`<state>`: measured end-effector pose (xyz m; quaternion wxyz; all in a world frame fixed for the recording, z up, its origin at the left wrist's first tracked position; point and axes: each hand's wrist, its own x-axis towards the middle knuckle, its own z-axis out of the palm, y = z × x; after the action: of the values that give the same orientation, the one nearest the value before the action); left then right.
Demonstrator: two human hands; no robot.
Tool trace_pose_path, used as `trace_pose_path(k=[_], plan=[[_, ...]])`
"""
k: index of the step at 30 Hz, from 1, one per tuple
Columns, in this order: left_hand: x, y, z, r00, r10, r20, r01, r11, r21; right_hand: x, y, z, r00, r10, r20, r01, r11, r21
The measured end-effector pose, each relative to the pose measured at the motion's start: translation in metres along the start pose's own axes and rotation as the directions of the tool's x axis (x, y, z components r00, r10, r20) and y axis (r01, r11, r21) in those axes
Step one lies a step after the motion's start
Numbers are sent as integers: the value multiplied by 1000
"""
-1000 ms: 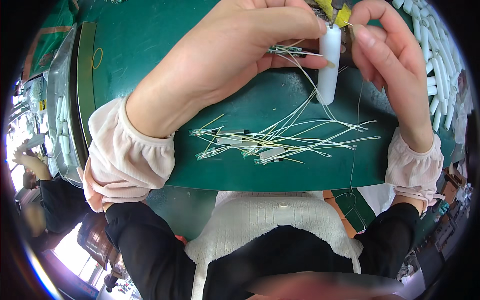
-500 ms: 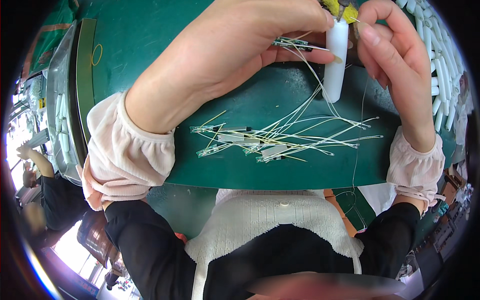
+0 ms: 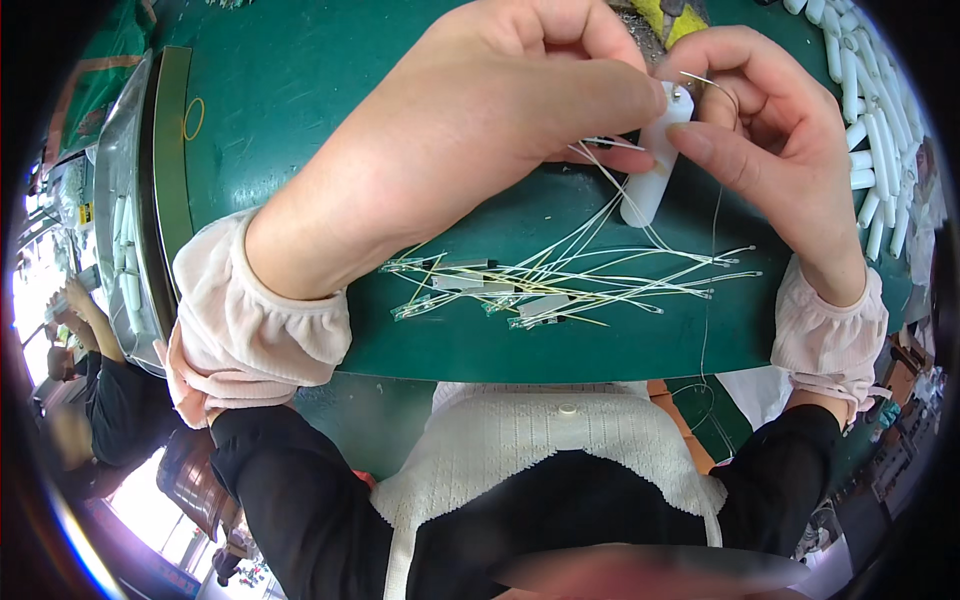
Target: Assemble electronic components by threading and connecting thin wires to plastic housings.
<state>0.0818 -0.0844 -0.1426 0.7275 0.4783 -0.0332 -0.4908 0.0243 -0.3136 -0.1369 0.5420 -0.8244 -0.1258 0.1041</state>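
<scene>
A white plastic tube (image 3: 648, 196), tilted with its top end up and to the right, sits in my left hand (image 3: 530, 105), whose thumb and fingers close around its upper part. A small metal contact shows at that top end. Thin white wires (image 3: 598, 165) come out under the left fingers and hang to the table; what they join there is mostly hidden. My right hand (image 3: 765, 140) is curled with a thin bent metal wire (image 3: 712, 84) in its fingers, the wire's tip pointing left above the tube. The right thumb touches or nearly touches the tube's side.
Several small circuit boards with white and yellowish wires (image 3: 560, 285) lie on the green table (image 3: 300, 120). A yellow sponge (image 3: 690, 24) and a dark-tipped tool (image 3: 670, 12) are at the far side. White tubes (image 3: 880, 150) pile at right. A yellow rubber band (image 3: 194, 118) lies left.
The tube's top has come nearer to me, and the tube has gone from nearly upright to tilted. My right hand has moved in, its thumb now against or close to the tube.
</scene>
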Motion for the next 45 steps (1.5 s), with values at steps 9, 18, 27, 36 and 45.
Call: trace_pose_path(k=[9,18,27,36,45], plan=[[-3,1,7,999,-18,-41,18,1000,4,-2,-2,3,1000,-7,0,7,999,45],[5,-6,1,969,172,178,-182,982,43,-2,-3,3,1000,1,-2,0,999,45],[5,-6,0,970,159,182,-170,985,44,-3,-2,3,1000,-12,-5,12,999,41],[-18,-6,11,958,215,188,-244,958,149,-4,0,3,1000,-17,-12,17,997,74],[-12,-2,23,972,196,128,-225,931,286,-5,0,3,999,-53,-1,53,997,49]])
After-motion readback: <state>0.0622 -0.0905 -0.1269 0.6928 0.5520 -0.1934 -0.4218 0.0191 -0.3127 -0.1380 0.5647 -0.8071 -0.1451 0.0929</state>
